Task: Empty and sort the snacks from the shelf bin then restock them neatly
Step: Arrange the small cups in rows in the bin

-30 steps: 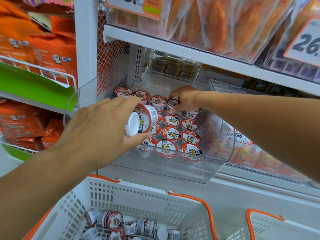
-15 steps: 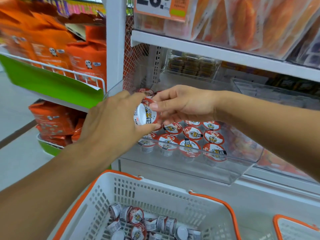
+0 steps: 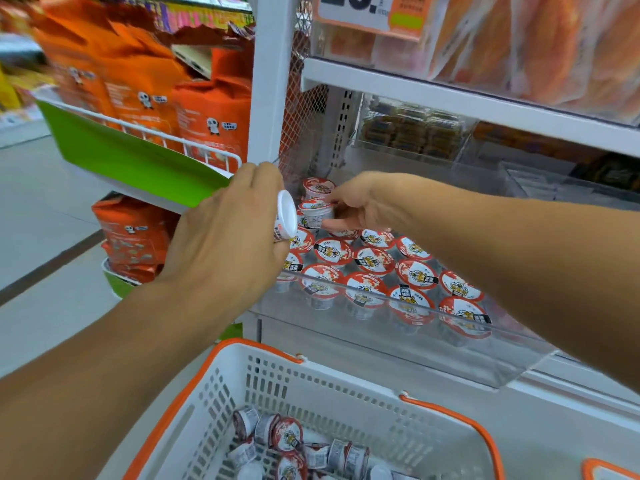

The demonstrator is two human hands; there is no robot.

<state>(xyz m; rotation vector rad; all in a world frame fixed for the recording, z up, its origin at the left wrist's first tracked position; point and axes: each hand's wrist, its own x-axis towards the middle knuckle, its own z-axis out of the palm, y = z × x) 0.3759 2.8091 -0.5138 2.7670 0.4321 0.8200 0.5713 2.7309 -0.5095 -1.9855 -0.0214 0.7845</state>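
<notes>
1. Head cam, bottom of the frame first: a white basket with orange handles [image 3: 346, 382] holds a loose pile of snack cups [image 3: 287, 436], roughly a dozen showing, some on their sides. The corner of a second basket [image 3: 606, 471] pokes in at lower right.
2. Middle of the frame: clear shelf bin [image 3: 450, 351] with about fifteen red-lidded cups [image 3: 374, 259] standing upright in rows. Lids have a cartoon tiger and a black label; the writing is too small to read.
3. Left hand [image 3: 228, 244], back toward the camera, is curled round one cup [image 3: 285, 214] lying sideways, white bottom facing right, just left of the bin.
4. Right hand [image 3: 360, 206] reaches in from the right, thumb and fingers pinching an upright cup [image 3: 316, 211] near the bin's back left. One more cup [image 3: 318, 187] stands just behind it.
5. Farther back: orange bags with a panda face [image 3: 211, 123] at upper left, and a price tag [image 3: 367, 8] at the top reading something like "26." or "20.", cut off.
</notes>
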